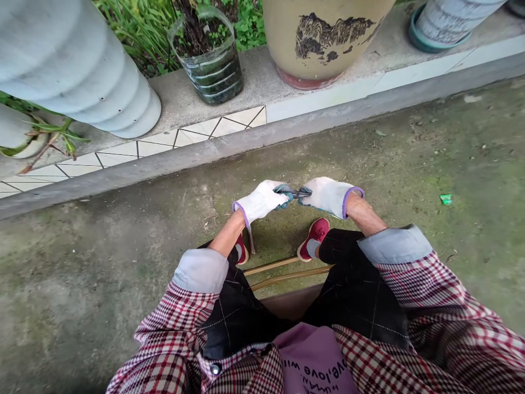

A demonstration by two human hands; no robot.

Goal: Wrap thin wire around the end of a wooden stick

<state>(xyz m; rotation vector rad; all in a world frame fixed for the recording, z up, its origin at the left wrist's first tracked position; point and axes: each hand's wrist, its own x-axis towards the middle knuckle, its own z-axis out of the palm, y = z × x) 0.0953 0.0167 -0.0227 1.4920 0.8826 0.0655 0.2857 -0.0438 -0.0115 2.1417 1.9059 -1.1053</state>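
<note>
Both my hands wear white knit gloves with blue-grey coated fingers and purple cuffs. Above my feet, my left hand [264,198] is closed around one end of a slim dark metal tool [300,194]. The fingers of my right hand [326,195] pinch its other end, close to the left fingertips. Most of the tool is hidden by the gloves, and I cannot make out its kind. Beside my left shoe, below the left wrist, a thin brownish-grey bar [251,239] shows; what it belongs to is unclear.
Along a tiled concrete ledge [254,82] stand a ribbed white pot [102,82], a cut plastic bottle planter [215,68], a big tan pot [328,41] and a grey-white pot [449,24]. A green wrapper [445,199] lies on the concrete. Wooden rails [274,266] run between my legs.
</note>
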